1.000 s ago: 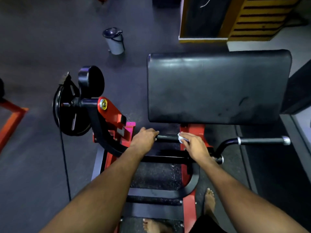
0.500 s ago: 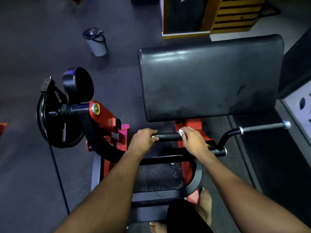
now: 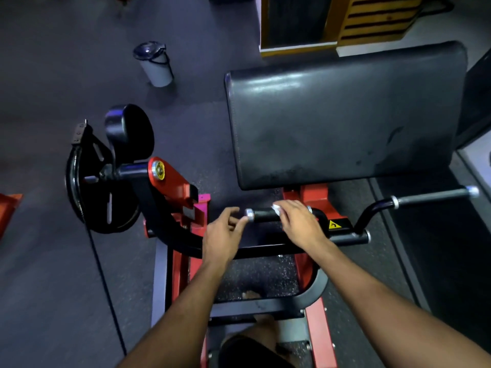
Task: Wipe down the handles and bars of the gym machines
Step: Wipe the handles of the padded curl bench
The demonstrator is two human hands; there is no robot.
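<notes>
A red and black curl machine stands below me with a wide black arm pad (image 3: pixel 342 118). Its left handle (image 3: pixel 263 215), black with a chrome end cap, lies just under the pad. My right hand (image 3: pixel 299 221) wraps over this handle and holds a small white cloth (image 3: pixel 276 209) against it. My left hand (image 3: pixel 223 233) has come off the handle; its fingers are spread and its fingertips sit by the chrome cap. The right handle (image 3: pixel 430 195) sticks out to the right, untouched.
A black weight plate (image 3: pixel 87 181) and round black pad (image 3: pixel 130 131) hang on the machine's left pivot arm. A grey shaker bottle (image 3: pixel 155 65) stands on the dark floor behind. A yellow wooden unit (image 3: pixel 345 19) is at the back. My bare feet are by the red frame.
My left hand has let go of the left handle and drawn back left, baring its chrome cap. My right hand stays on the handle with the cloth.
</notes>
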